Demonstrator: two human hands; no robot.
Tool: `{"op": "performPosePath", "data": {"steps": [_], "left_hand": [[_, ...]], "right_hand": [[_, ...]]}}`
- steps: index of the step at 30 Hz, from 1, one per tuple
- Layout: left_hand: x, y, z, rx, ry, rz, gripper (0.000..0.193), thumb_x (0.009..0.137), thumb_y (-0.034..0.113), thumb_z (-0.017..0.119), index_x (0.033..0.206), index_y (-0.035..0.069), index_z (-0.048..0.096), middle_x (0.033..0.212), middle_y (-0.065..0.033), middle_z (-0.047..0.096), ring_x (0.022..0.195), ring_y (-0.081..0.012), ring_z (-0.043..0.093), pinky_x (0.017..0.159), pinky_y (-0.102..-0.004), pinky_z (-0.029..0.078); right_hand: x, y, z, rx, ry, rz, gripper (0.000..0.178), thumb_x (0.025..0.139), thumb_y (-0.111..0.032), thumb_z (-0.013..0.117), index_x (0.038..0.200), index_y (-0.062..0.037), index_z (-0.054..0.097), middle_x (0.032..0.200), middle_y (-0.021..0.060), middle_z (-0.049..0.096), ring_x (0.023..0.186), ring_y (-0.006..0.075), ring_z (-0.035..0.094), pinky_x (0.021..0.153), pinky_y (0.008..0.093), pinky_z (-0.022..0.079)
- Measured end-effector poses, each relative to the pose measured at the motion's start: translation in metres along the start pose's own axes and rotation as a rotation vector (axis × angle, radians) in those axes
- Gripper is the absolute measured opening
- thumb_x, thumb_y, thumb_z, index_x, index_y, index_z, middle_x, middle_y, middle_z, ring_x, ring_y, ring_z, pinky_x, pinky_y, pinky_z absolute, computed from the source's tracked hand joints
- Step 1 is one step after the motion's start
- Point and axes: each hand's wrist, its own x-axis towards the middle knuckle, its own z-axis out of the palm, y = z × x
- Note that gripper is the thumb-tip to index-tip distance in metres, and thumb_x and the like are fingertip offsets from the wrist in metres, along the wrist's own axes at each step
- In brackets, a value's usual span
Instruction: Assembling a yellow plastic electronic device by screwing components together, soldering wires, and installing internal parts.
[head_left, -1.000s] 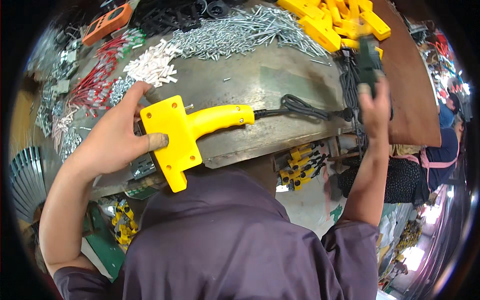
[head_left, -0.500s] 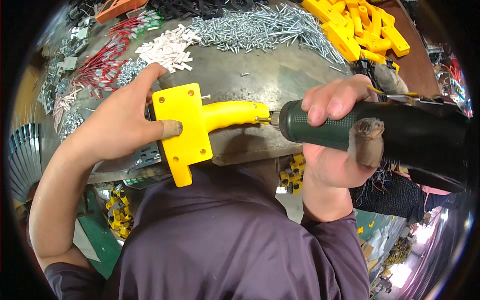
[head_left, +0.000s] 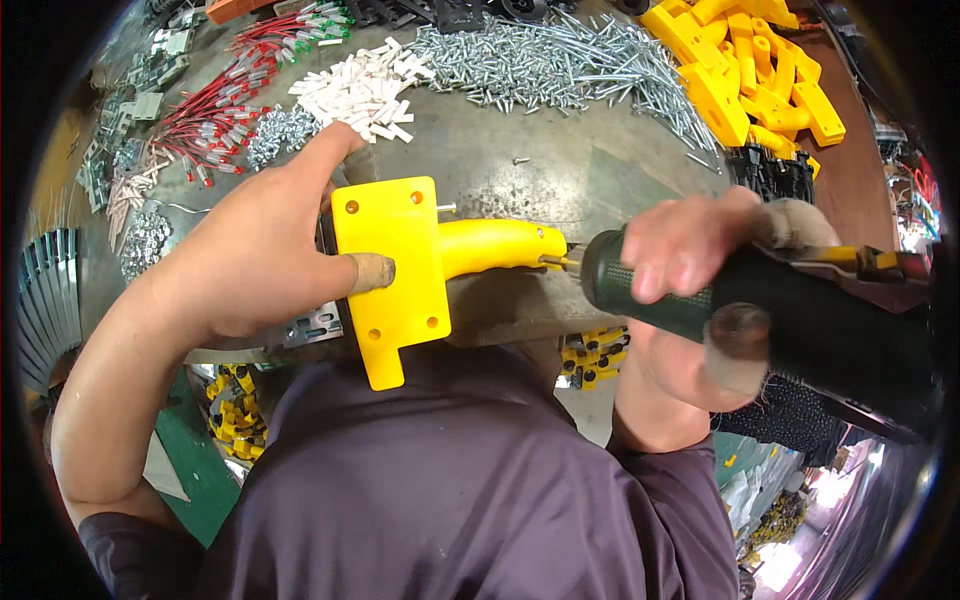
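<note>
A yellow plastic housing with a curved handle (head_left: 393, 270) is gripped in my left hand (head_left: 255, 255), the thumb pressed on its flat face and the fingers behind it. Holes sit near the corners of that face, and a screw (head_left: 447, 207) sticks out by its right edge. My right hand (head_left: 690, 290) is wrapped round a dark green and black electric screwdriver (head_left: 640, 275). The driver's bit points left and meets the end of the yellow handle, at a screw there. Finger covers are worn on both hands.
Heaps of silver screws (head_left: 520, 65), white sleeves (head_left: 360, 85) and red wires with lights (head_left: 225, 110) lie along the far side of the metal bench (head_left: 520, 150). Yellow housings (head_left: 765, 70) are piled at far right. A loose screw (head_left: 520, 160) lies mid-bench.
The housing and driver have shifted slightly right and down in the picture, as has the bench behind them. The driver's rear end has tilted lower; my right hand is blurred by motion.
</note>
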Motion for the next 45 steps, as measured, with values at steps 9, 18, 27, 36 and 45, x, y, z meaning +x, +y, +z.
{"op": "performPosePath", "data": {"steps": [9,18,27,36,45], "left_hand": [[0.008,-0.014,-0.002,-0.438,-0.126,-0.026,0.075,0.071,0.01,0.073,0.132,0.001,0.031,0.094,-0.0124,0.063,0.091,-0.0174,0.06,0.084,-0.0318,0.046],[0.004,-0.006,-0.002,-0.281,-0.081,0.001,0.075,0.074,0.013,0.072,0.133,-0.004,0.03,0.095,-0.0183,0.064,0.086,-0.0187,0.062,0.077,-0.0295,0.048],[0.006,-0.007,0.0,-0.283,-0.072,0.038,0.071,0.074,0.012,0.072,0.13,-0.004,0.031,0.091,-0.0186,0.065,0.083,-0.02,0.062,0.074,-0.0312,0.048],[-0.003,-0.012,0.008,-0.268,0.064,0.049,0.068,0.074,0.013,0.073,0.127,-0.003,0.034,0.094,-0.0185,0.064,0.086,-0.0197,0.061,0.078,-0.0309,0.047],[0.0,-0.04,0.01,-0.453,0.05,0.16,0.076,0.074,0.02,0.076,0.13,-0.008,0.033,0.096,-0.0192,0.064,0.086,-0.0181,0.062,0.075,-0.0289,0.048]], "right_hand": [[0.0,0.009,-0.008,0.108,-0.142,-0.016,0.051,0.077,-0.036,0.073,0.111,-0.0086,0.046,0.073,0.0037,0.053,0.056,0.0152,0.053,0.056,0.0328,0.044],[0.013,0.004,-0.02,0.439,-0.133,-0.14,0.045,0.075,-0.035,0.069,0.102,-0.0062,0.047,0.079,0.0042,0.051,0.058,0.0165,0.054,0.059,0.0325,0.044],[0.027,0.022,-0.032,0.078,-0.404,-0.057,0.05,0.08,-0.048,0.06,0.103,-0.0043,0.048,0.079,0.0039,0.05,0.062,0.0159,0.053,0.06,0.0307,0.043],[0.033,0.011,-0.023,0.147,-0.341,0.031,0.051,0.081,-0.05,0.059,0.099,-0.0041,0.049,0.074,0.0032,0.05,0.065,0.0155,0.053,0.062,0.0285,0.042],[0.026,-0.02,0.032,0.184,-0.448,0.048,0.05,0.078,-0.047,0.065,0.1,-0.0055,0.048,0.069,0.0033,0.053,0.062,0.0166,0.056,0.061,0.0303,0.044]]}}
